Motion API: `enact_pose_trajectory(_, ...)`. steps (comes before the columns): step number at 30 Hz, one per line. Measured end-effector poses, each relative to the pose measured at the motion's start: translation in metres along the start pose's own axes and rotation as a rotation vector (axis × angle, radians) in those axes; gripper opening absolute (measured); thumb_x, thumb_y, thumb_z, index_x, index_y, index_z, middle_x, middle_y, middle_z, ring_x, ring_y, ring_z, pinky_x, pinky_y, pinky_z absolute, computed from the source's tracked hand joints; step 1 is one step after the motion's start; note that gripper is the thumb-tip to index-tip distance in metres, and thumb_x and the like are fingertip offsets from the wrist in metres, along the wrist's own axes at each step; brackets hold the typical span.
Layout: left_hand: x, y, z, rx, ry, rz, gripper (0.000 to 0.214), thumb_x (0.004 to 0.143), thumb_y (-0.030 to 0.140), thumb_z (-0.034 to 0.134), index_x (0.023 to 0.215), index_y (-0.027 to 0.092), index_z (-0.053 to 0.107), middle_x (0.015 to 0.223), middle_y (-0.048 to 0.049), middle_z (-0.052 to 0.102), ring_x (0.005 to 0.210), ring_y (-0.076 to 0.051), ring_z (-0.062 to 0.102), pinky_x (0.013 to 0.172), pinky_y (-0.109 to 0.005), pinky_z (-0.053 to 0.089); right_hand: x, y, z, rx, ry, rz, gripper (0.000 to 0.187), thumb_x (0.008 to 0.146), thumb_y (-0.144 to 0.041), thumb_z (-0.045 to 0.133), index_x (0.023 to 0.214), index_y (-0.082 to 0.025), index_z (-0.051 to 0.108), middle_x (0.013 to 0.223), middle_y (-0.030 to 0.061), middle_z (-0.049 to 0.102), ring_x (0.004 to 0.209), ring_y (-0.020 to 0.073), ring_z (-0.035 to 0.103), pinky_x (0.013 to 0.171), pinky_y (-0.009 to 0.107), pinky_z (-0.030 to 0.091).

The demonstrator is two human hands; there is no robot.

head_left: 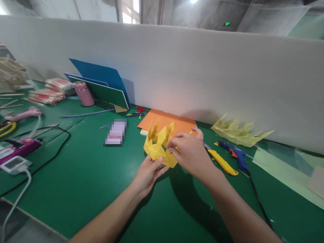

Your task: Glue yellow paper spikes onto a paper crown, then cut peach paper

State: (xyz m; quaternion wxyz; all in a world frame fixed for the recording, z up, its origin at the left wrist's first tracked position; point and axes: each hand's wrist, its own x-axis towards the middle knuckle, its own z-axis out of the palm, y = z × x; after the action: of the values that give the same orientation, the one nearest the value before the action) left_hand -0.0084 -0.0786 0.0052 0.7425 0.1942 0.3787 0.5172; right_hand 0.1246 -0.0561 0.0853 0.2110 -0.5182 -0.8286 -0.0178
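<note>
While left hand (pixel 148 175) holds yellow paper crown (pixel 157 151) over green counter (pixel 101 189), right hand (pixel 188 152) bends fingers at crown's side; can't tell if right grip holds paper. Orange sheet (pixel 182 121) behind.

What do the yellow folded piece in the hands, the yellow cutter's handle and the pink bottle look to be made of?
Yellow folded piece: likely paper, fairly matte; sharp creases and thin pointed flaps show it.
Yellow cutter handle: probably hard plastic, with a ridged edge and even colour.
Pink bottle: smooth with a soft sheen; coated metal or plastic, I can't tell which.
</note>
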Motion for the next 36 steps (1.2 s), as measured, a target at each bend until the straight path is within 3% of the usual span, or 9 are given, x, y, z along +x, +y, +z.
enact_pose_trajectory(11, -0.0004, -0.0003, -0.0006, 0.015, -0.018, 0.003, 0.022, 0.080, 0.011, 0.063, 0.101, 0.017, 0.062, 0.110, -0.0077, 0.067, 0.089, -0.016, 0.066, 0.091, -0.037, 0.050, -0.0006, -0.0006, 0.0014, 0.020, 0.002, -0.003, 0.025, 0.077, -0.007, 0.047, 0.069, -0.022, 0.065, 0.074, -0.0007, 0.070, 0.077, 0.0178, 0.061, 0.098, 0.051, 0.014)
enact_pose_trajectory(21, 0.0003, 0.0004, -0.0009, -0.003, -0.025, -0.001, 0.020, 0.079, 0.012, 0.064, 0.099, 0.017, 0.063, 0.106, -0.0071, 0.068, 0.088, -0.017, 0.066, 0.094, -0.041, 0.046, -0.0019, -0.0043, -0.0004, 0.022, 0.008, 0.003, 0.019, 0.074, -0.005, 0.044, 0.072, -0.020, 0.055, 0.071, -0.0012, 0.067, 0.075, 0.0174, 0.061, 0.097, 0.050, 0.016)
enact_pose_trajectory(36, 0.0028, -0.0011, -0.0044, 0.012, -0.025, 0.008, 0.023, 0.077, 0.014, 0.067, 0.099, 0.017, 0.062, 0.105, -0.0081, 0.068, 0.086, -0.017, 0.066, 0.089, -0.036, 0.049, -0.0026, -0.0074, -0.0004, -0.046, 0.027, -0.023, 0.017, 0.080, -0.011, 0.048, 0.076, -0.021, 0.061, 0.069, 0.0001, 0.067, 0.079, 0.0187, 0.061, 0.097, 0.052, 0.017)
